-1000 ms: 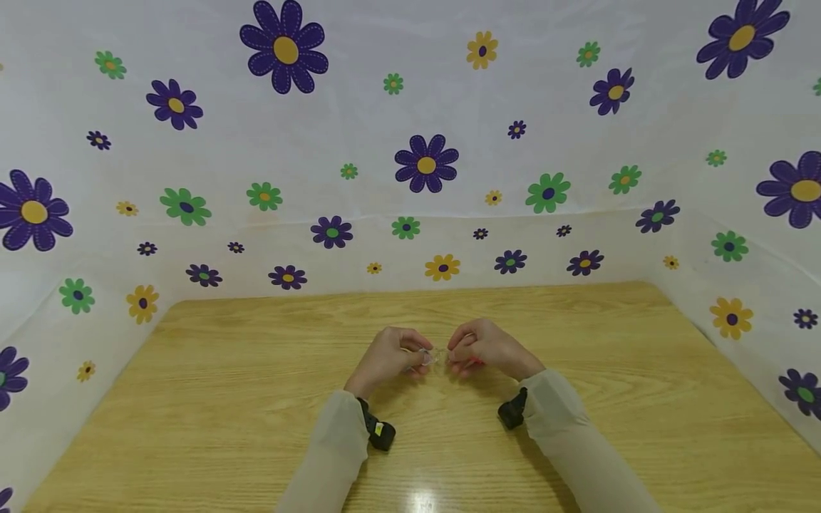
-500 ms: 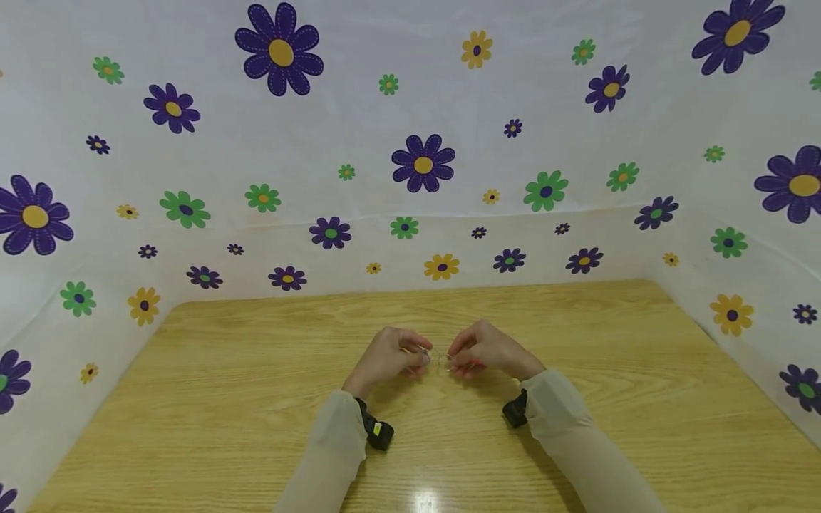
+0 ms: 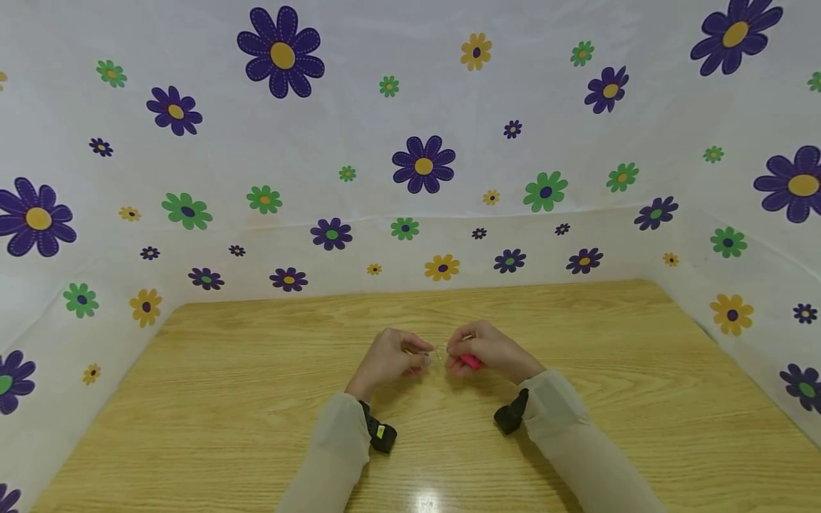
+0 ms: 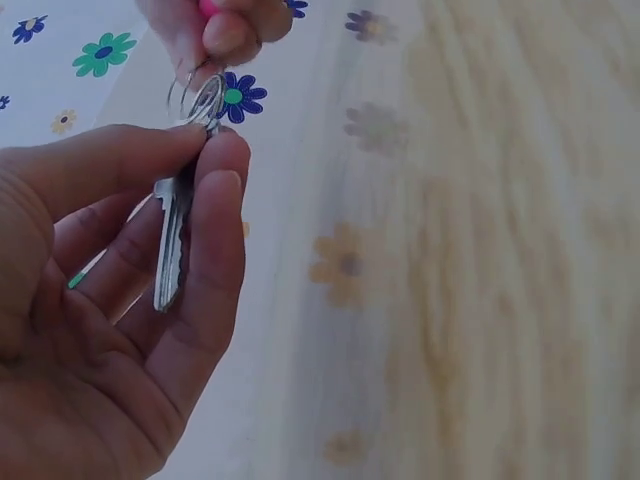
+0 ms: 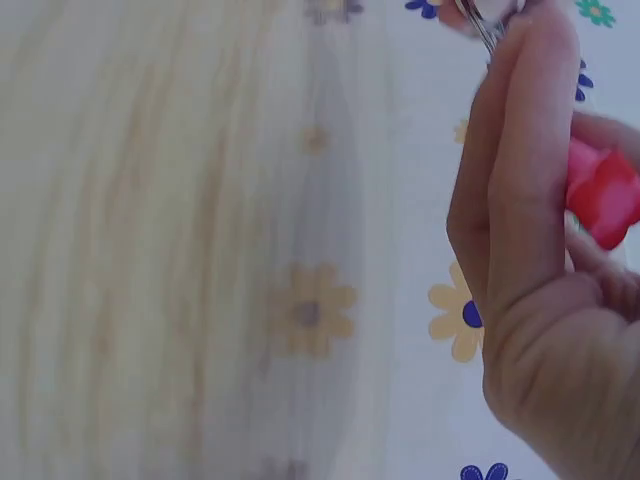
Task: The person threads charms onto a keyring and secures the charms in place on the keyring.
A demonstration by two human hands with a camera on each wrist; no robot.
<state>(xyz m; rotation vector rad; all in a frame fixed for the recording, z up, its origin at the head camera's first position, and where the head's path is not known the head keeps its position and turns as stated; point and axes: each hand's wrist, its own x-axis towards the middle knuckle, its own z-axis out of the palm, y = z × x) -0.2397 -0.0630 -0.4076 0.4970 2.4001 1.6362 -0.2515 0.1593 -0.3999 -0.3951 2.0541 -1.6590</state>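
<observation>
Above the middle of the table, my left hand (image 3: 388, 360) pinches a silver key (image 4: 170, 255) near its head between thumb and forefinger, the blade hanging down in front of the curled fingers. Thin metal key rings (image 4: 207, 100) bridge the small gap between the two hands. Facing it, my right hand (image 3: 490, 349) pinches the far side of the rings with its fingertips. A pink-red keychain charm (image 5: 605, 195) is tucked inside the right hand's curled fingers, mostly covered by them. The key's head is hidden behind the left thumb.
A wood-grain table (image 3: 244, 399) lies below the hands. Behind and at both sides hangs a white sheet (image 3: 359, 121) printed with purple, green and yellow flowers. Black wrist cameras (image 3: 383, 436) are strapped at both cuffs.
Both hands stay nearly in place. The right hand has turned slightly and edged toward the left, and more of the pink charm now shows in it.
</observation>
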